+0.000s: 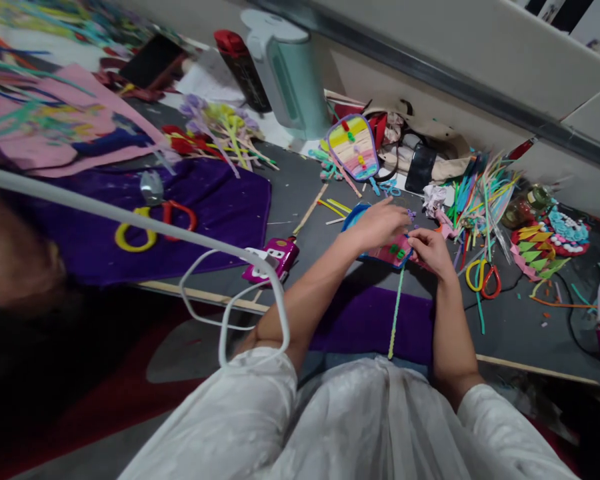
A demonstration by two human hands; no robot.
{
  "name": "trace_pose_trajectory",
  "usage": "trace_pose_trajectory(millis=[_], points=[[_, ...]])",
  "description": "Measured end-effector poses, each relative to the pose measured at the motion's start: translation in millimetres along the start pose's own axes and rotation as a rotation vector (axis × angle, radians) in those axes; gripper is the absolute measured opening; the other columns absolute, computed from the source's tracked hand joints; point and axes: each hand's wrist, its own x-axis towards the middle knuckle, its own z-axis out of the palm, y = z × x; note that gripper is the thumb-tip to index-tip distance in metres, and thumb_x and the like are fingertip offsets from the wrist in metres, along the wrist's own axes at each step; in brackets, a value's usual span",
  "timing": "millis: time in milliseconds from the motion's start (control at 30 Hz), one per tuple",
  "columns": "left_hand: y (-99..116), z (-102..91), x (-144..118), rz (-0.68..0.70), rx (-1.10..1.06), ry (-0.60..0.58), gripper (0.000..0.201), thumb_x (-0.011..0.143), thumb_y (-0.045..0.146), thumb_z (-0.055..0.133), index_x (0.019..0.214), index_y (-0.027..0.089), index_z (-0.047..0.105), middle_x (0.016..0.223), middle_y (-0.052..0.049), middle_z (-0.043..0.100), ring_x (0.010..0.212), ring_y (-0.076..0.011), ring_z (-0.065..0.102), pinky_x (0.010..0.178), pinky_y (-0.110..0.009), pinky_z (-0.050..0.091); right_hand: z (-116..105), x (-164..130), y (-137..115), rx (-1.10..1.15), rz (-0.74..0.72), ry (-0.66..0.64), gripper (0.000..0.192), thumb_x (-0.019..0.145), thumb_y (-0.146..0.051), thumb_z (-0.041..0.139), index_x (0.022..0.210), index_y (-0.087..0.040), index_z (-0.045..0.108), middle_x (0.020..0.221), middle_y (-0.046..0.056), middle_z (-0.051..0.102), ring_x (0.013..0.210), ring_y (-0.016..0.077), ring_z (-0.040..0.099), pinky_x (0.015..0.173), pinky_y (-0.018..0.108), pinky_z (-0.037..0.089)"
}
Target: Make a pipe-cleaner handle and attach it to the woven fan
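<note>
Near the table's front edge is a small pipe-cleaner panel [380, 254], pink with a blue border and green twisted bits on it. My left hand [381, 221] lies across its top, fingers bent over toward the right side; their tips are partly hidden. At the right edge, my right hand [433, 251] pinches the panel with thumb and fingers. A pale green pipe cleaner [397, 310] hangs from below the panel toward my lap. Behind my hands leans a similar panel, striped yellow and pink with a purple border [354, 148].
Scissors [483, 279] and a bundle of pipe cleaners [487, 193] lie on the right. To the left are a magenta power strip [273, 260], a white cable [130, 217], more scissors [155, 227] and purple cloth [220, 200]. A kettle [293, 80] stands behind. Another person's blurred arm [15, 253] is far left.
</note>
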Motion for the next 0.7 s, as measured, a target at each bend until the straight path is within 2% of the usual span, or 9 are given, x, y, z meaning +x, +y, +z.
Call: trace_pose_trajectory(millis=[67,167,300,533,600,700], points=[[4,0.3,2,-0.030,0.060,-0.111,0.021,0.084,0.019,0.050,0.088,0.020,0.070,0.093,-0.007,0.070,0.095,-0.0207,0.065,0.100,-0.035,0.037,-3,0,-1,-0.043,-0.019,-0.005,0.022,0.078,-0.038,0.060,0.083,-0.018,0.064,0.049,-0.005,0.055,0.039,0.0099,0.049,0.040,0.021,0.039],[7,-2.9,3,-0.086,0.038,-0.166,0.020,0.085,0.025,0.051,0.088,0.023,0.071,0.094,-0.006,0.072,0.091,-0.0201,0.066,0.082,-0.028,0.042,-8,-1,-1,-0.096,-0.033,0.007,0.022,0.079,-0.038,0.059,0.086,-0.018,0.065,0.050,-0.005,0.055,0.040,0.0102,0.049,0.041,0.021,0.038],[6,-5.6,2,-0.128,-0.030,-0.157,0.020,0.083,0.029,0.054,0.089,0.026,0.072,0.093,-0.003,0.073,0.088,-0.0187,0.065,0.070,-0.024,0.038,-9,-2,-5,-0.186,-0.044,-0.007,0.023,0.081,-0.037,0.057,0.088,-0.017,0.066,0.052,-0.005,0.054,0.041,0.0100,0.049,0.043,0.021,0.037],[3,-4.4,-2,-0.232,-0.103,-0.082,0.021,0.079,0.030,0.055,0.084,0.024,0.075,0.080,-0.002,0.072,0.079,-0.0179,0.063,0.065,-0.025,0.036,-1,-7,-17,-0.300,-0.089,-0.005,0.025,0.087,-0.036,0.051,0.094,-0.019,0.068,0.056,-0.003,0.058,0.047,0.0121,0.053,0.049,0.023,0.041],[3,-5.0,-6,-0.259,-0.145,-0.048,0.021,0.079,0.030,0.056,0.084,0.024,0.075,0.078,-0.002,0.072,0.076,-0.0173,0.063,0.065,-0.025,0.036,2,-9,-20,-0.360,-0.123,0.012,0.025,0.088,-0.036,0.050,0.097,-0.020,0.068,0.066,-0.001,0.064,0.052,0.0130,0.056,0.054,0.025,0.044],[3,-5.7,-10,-0.293,-0.185,-0.010,0.020,0.079,0.029,0.056,0.083,0.023,0.075,0.076,-0.002,0.071,0.074,-0.0171,0.062,0.065,-0.026,0.036,3,-14,-23,-0.466,-0.205,0.097,0.032,0.087,-0.034,0.054,0.115,-0.021,0.061,0.087,0.003,0.070,0.063,0.0148,0.061,0.064,0.028,0.048]])
